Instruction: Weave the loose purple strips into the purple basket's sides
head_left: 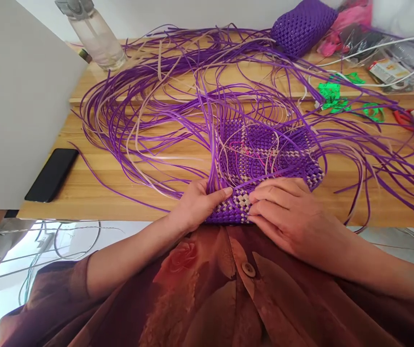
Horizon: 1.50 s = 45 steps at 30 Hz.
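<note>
Wooden worktop (94,188) carries a wide tangle of purple strips (163,96) that sprawls over and around your work. Woven mat (265,149) sits at the near edge, centre. Your left hand (200,202) pinches its near edge, thumb on top. Your right hand (290,212) is half-curled, fingertips pressing the mat; grip unclear. Bottle (96,38) far left, phone (52,174) left.
</note>
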Each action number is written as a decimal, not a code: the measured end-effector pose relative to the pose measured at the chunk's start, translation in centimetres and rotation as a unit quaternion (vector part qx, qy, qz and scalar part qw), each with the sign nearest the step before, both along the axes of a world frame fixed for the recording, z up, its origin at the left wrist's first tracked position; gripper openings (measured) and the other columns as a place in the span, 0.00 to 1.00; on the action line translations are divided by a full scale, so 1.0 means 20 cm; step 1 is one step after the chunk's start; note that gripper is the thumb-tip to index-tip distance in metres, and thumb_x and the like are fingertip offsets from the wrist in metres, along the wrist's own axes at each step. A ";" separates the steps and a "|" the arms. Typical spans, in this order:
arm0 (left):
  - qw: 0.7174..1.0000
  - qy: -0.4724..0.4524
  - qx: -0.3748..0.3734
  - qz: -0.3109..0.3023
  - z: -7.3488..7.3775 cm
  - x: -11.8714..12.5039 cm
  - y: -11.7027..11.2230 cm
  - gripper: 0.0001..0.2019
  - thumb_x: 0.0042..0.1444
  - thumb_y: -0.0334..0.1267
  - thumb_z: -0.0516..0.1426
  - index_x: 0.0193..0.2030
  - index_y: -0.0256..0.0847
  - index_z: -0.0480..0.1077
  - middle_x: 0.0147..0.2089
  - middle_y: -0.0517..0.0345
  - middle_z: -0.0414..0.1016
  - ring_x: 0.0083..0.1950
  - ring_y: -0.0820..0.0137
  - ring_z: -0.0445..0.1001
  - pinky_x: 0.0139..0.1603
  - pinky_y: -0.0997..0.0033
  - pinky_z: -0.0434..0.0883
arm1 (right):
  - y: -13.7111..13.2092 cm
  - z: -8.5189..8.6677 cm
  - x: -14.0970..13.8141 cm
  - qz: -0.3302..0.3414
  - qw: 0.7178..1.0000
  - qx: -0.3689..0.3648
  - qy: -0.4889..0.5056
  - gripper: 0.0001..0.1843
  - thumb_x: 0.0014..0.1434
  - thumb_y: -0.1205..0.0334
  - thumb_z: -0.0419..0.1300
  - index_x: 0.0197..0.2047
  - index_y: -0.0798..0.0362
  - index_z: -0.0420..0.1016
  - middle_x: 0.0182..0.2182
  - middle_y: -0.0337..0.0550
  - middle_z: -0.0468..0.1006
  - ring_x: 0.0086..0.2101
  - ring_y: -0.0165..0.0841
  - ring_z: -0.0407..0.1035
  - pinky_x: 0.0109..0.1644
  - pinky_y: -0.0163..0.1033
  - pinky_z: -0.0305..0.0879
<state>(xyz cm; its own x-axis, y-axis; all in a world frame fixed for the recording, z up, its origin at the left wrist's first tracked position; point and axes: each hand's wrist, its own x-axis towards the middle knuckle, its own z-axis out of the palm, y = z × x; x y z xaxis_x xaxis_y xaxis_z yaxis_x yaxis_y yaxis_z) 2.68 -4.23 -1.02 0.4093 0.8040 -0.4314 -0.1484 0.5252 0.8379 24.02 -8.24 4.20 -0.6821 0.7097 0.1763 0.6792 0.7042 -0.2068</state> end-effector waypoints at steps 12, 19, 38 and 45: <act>0.992 0.093 0.080 -0.027 -0.02 -0.04 0.01 0.15 0.49 0.48 0.67 0.36 0.36 0.78 0.34 0.56 0.78 0.31 0.70 0.70 0.33 0.71 0.66 | 0.09 0.32 -0.01 0.157 0.983 0.047 -0.078 0.16 0.63 0.73 0.49 0.37 0.52 0.78 0.29 0.43 0.76 0.28 0.35 0.68 0.33 0.42 0.58; 0.994 0.066 0.070 -0.052 -0.03 -0.07 0.01 0.12 0.47 0.41 0.69 0.32 0.36 0.75 0.29 0.62 0.74 0.28 0.75 0.66 0.32 0.74 0.63 | 0.38 0.25 -0.13 0.146 0.974 -0.174 0.001 0.14 0.68 0.60 0.53 0.39 0.51 0.80 0.32 0.39 0.78 0.32 0.29 0.69 0.37 0.36 0.57; 0.999 -0.023 -0.034 -0.033 0.00 -0.06 -0.01 0.12 0.50 0.43 0.67 0.34 0.35 0.76 0.30 0.59 0.76 0.29 0.74 0.70 0.33 0.73 0.65 | 0.57 0.16 -0.17 0.168 0.945 -0.257 -0.111 0.18 0.58 0.66 0.55 0.18 0.56 0.60 0.17 0.33 0.61 0.23 0.25 0.53 0.36 0.39 0.49; 0.999 -0.001 -0.005 -0.052 0.04 -0.05 0.01 0.11 0.47 0.39 0.69 0.33 0.35 0.77 0.30 0.62 0.75 0.29 0.76 0.68 0.34 0.75 0.66 | 0.52 0.14 -0.16 0.078 0.996 -0.030 -0.019 0.10 0.63 0.55 0.59 0.36 0.49 0.79 0.40 0.42 0.78 0.48 0.40 0.64 0.52 0.49 0.47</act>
<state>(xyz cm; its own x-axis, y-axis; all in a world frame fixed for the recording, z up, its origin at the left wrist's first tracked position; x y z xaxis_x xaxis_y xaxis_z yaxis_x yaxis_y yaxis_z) 1.70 -3.99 -0.16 0.4915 0.7531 -0.4374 -0.0947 0.5454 0.8328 20.73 2.24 6.98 -0.7908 0.6024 0.1088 0.5702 0.7895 -0.2269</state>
